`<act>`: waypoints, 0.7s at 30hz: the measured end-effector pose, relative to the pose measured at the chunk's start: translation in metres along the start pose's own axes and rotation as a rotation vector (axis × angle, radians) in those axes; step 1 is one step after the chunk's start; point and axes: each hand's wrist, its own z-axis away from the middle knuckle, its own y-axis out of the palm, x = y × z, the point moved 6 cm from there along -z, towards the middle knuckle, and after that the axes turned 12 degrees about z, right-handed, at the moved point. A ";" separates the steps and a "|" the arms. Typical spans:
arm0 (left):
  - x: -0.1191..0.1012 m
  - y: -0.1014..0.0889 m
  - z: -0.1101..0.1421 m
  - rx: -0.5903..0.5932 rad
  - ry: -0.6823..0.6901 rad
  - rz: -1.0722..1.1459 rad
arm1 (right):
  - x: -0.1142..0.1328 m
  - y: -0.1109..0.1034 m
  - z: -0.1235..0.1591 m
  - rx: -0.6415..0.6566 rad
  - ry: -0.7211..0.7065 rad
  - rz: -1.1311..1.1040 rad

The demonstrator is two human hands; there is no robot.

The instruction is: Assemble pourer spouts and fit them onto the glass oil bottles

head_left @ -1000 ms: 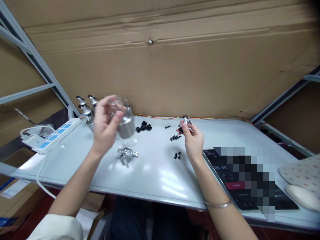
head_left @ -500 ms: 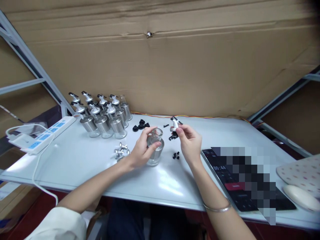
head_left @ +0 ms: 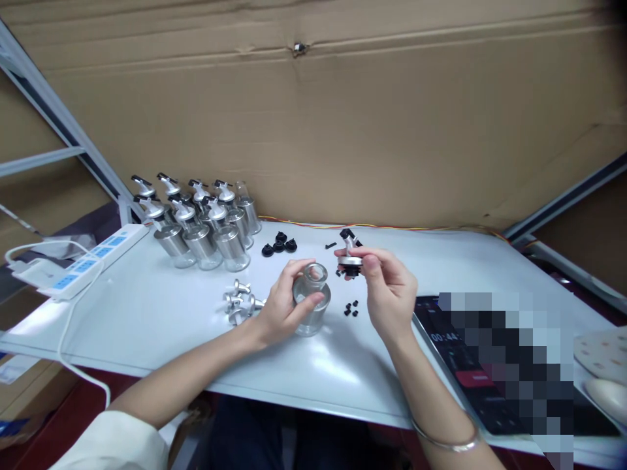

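Left hand (head_left: 289, 303) grips a bottle (head_left: 312, 307) near the worktop's (head_left: 274, 365) front edge; right hand (head_left: 389, 287) pinches a spout (head_left: 349, 258), bare surface between.

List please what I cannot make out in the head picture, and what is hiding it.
All in the head view:
- glass bottle's left side: covered by the left hand
- part of the tablet screen: pixel blocks
- white rounded object: cut off by the right edge
- rear bottles' bodies: partly behind the front bottles
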 end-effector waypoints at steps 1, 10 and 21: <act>0.001 0.000 0.000 0.010 0.005 0.000 | 0.001 0.001 0.001 0.018 -0.015 -0.014; 0.014 0.016 0.000 0.149 -0.135 0.067 | 0.020 0.020 0.016 0.221 -0.368 0.082; 0.022 0.023 0.004 0.200 -0.310 0.290 | 0.022 0.020 0.020 0.107 -0.422 0.143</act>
